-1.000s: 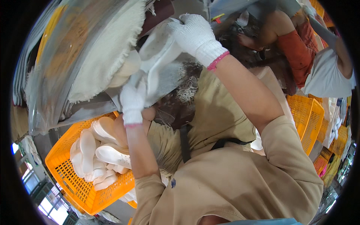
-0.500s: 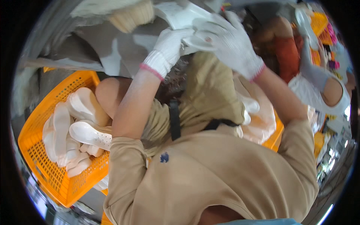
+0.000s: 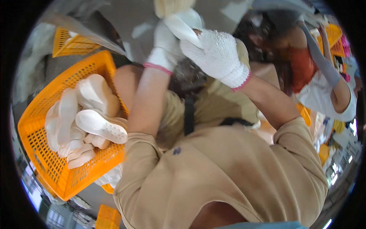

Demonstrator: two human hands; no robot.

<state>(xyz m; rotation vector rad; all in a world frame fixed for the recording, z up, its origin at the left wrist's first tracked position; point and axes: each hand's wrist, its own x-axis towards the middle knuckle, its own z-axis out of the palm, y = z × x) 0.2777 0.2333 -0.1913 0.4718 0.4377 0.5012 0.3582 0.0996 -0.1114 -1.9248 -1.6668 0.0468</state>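
Note:
A white shoe sole [image 3: 182,27] is held tilted between my hands at the top of the view. My left hand [image 3: 166,42], in a white knit glove with a pink cuff, grips it from the left; its fingers are partly hidden behind the sole. From the right, my right hand [image 3: 215,55], in a matching glove, closes its fingers over the sole's near end. Just beyond the sole is a pale, bristly-looking brush or wheel [image 3: 173,7], cut off by the upper edge. Whether the sole touches it I cannot tell.
At my left stands an orange plastic basket [image 3: 72,187] holding several white soles [image 3: 101,126]. Another orange basket [image 3: 76,47] sits beyond it. A grey machine surface [image 3: 137,23] spans the far side. To the right sits a co-worker in an orange garment [image 3: 303,68].
The view has swung, so the basket shows higher up. The sole is turned and tilted differently, and my right hand has closed from spread fingers to a grip over its near end.

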